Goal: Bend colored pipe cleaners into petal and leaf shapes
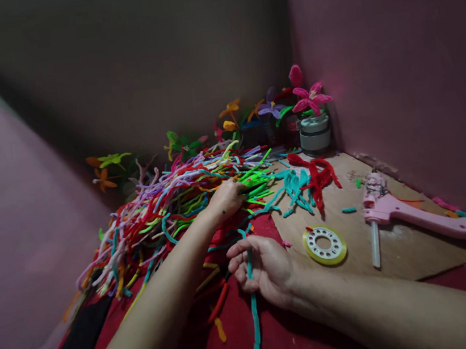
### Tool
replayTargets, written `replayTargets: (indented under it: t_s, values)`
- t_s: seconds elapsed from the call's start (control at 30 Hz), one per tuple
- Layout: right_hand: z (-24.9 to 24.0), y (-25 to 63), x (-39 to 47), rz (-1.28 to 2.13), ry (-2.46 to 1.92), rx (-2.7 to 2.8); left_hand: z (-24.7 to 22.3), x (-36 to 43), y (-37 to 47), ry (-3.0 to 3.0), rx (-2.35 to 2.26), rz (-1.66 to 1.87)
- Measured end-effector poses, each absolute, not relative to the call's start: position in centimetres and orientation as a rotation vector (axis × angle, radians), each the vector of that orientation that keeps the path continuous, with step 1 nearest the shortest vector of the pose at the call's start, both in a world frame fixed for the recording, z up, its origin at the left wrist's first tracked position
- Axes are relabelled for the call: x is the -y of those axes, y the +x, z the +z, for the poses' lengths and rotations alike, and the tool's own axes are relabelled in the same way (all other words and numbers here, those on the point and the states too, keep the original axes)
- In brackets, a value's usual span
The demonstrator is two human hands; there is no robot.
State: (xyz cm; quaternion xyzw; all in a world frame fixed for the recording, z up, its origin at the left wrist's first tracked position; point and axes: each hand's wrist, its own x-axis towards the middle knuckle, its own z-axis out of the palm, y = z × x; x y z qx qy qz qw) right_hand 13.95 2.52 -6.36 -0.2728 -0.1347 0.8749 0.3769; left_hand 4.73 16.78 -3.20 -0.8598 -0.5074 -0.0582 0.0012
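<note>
Head: right hand (262, 268), palm up, fingers loosely curling, holding teal stem (255, 314)
Left hand: reaching into green stems (257, 181); finger spread unclear

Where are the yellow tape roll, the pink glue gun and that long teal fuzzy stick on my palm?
Tape roll (329, 262): head view, lower yellow edge.
Glue gun (436, 221): head view, middle of the handle.
Teal fuzzy stick (255, 321): head view, the part hanging below the palm (273, 263).
</note>
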Motion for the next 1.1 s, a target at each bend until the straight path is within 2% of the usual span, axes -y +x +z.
replayTargets:
  t_s: [0.13, 0.27, 0.37, 0.4, 0.47, 0.57, 0.77, 0.87, 0.93, 1.1]
  values:
    - [-5.9, 14.2, -2.6, 2.158, -0.596, 0.373, -1.6, -14.4, 4.4, -2.779, 1.661, -0.377]
    - [-5.5, 14.7, -3.0, 2.063, -0.531, 0.407, 0.5, -10.3, 2.9, -3.093, 2.15, -1.001]
    - [-5.4, 14.9, -3.3, 2.031, -0.432, 0.398, 0.6, -7.2, 1.8, -3.124, 2.322, -1.578]
    - [-5.4, 14.9, -3.5, 2.018, -0.398, 0.395, 0.3, -6.4, 1.6, -3.128, 2.381, -1.639]
    - [-5.3, 15.0, -3.7, 1.987, -0.378, 0.382, -0.6, -4.9, 1.4, -3.101, 2.418, -1.62]
    - [-5.1, 15.3, -4.0, 1.941, -0.421, 0.338, -2.1, -3.2, 1.3, -2.98, 2.157, -1.535]
    - [-5.2, 16.2, -5.1, 1.899, -0.493, 0.209, -3.8, 0.5, 0.6, -3.088, 1.564, -0.865]
    - [-5.5, 16.3, -5.5, 1.894, -0.513, 0.16, -4.2, 2.6, 0.5, -3.127, 1.223, -0.725]
    - [-5.6, 16.3, -5.7, 1.892, -0.517, 0.145, -4.1, 4.1, 0.6, -3.105, 1.234, -0.798]
    - [-5.5, 16.4, -5.7, 1.938, -0.531, 0.102, -2.6, 7.3, 0.7, -2.706, 1.425, -1.633]
